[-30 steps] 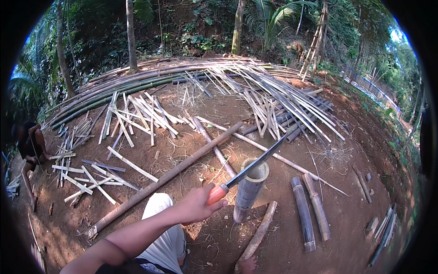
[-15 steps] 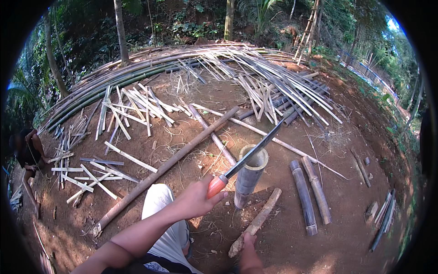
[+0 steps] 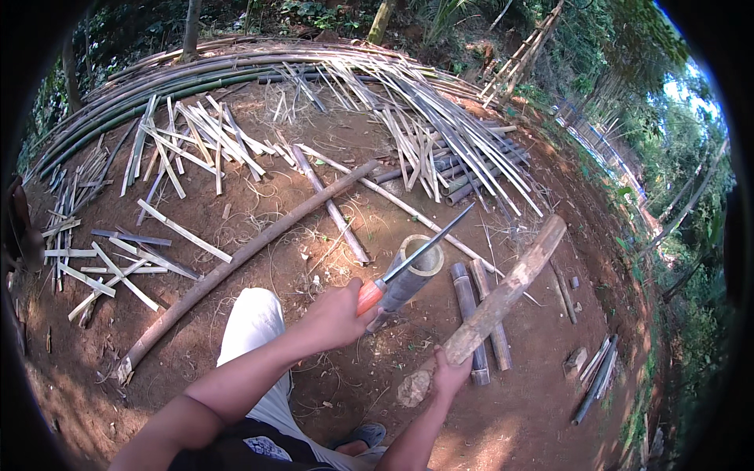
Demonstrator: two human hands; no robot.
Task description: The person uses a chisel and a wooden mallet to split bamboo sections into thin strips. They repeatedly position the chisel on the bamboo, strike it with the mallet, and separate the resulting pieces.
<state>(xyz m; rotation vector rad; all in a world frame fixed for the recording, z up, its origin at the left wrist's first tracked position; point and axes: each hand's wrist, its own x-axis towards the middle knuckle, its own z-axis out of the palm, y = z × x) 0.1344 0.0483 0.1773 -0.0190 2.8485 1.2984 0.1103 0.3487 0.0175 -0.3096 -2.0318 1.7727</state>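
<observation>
My left hand (image 3: 336,315) is closed round the orange handle of a machete (image 3: 428,245). Its long dark blade slants up to the right across the top of a thick, hollow bamboo section (image 3: 402,289). The section stands on the ground, leaning a little; whether the edge touches its rim I cannot tell. On the right, my right hand (image 3: 453,370) grips a rough wooden club (image 3: 506,298) near its lower end. The club is lifted and tilted, its thick far end up to the right, past the bamboo section.
Two short bamboo pieces (image 3: 466,310) lie behind the club. A long brown pole (image 3: 259,257) crosses the ground to the left. Split bamboo strips (image 3: 188,141) lie in heaps farther off, with long bamboo poles (image 3: 236,67) behind. A person (image 3: 22,228) is partly visible at the left edge.
My right hand has raised the club from near the ground, swinging its far end up and right. The machete stays over the bamboo section. The view has shifted, and the bamboo section appears more tilted.
</observation>
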